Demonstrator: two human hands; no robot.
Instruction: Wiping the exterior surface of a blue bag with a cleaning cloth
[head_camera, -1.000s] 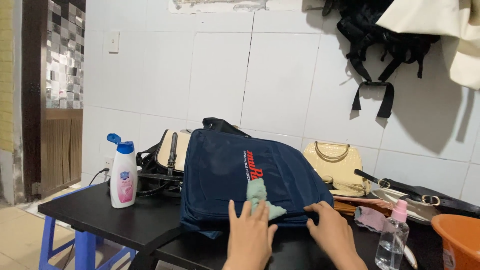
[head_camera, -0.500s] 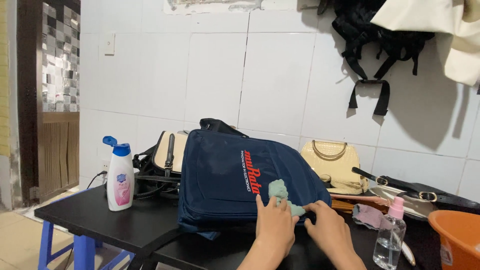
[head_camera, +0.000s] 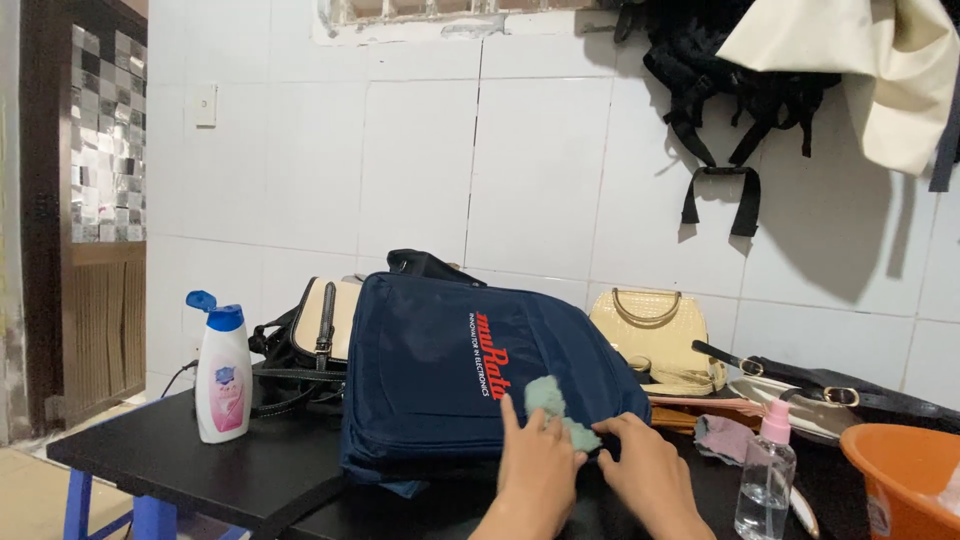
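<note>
Navy laptop bag (head_camera: 450, 385), lying on its side at the middle of a black table (head_camera: 190, 465), takes a wipe from a small pale-green cloth (head_camera: 555, 410) pressed against its lower right face. A person's left hand (head_camera: 535, 470) lies on the cloth with fingers spread and flattened, pinning it to the fabric rather than clenching it; the right hand (head_camera: 645, 480), just beside at three o'clock, rests with fingers loosely curled against the bag's edge, and whether it grips anything cannot be told. The bag stands propped, not flat, so a hard push from the cloth could, by the look of it, shove it back toward twelve o'clock into the black-and-cream handbag (head_camera: 315, 335) behind it. At nine o'clock a white lotion bottle (head_camera: 222, 375) stands with its blue cap flipped open; a jolt to the table might tip it and spill onto the tabletop. At four o'clock a clear spray bottle (head_camera: 765, 485) with a pink top stands close to the right forearm, and a careless sweep of that arm seems likeliest to knock it over. Beyond it an orange basin (head_camera: 900, 480) sits at the table's far right, a cream handbag (head_camera: 655, 340) leans on the tiled wall (head_camera: 540, 180), and dark straps (head_camera: 740, 120) hang overhead.
</note>
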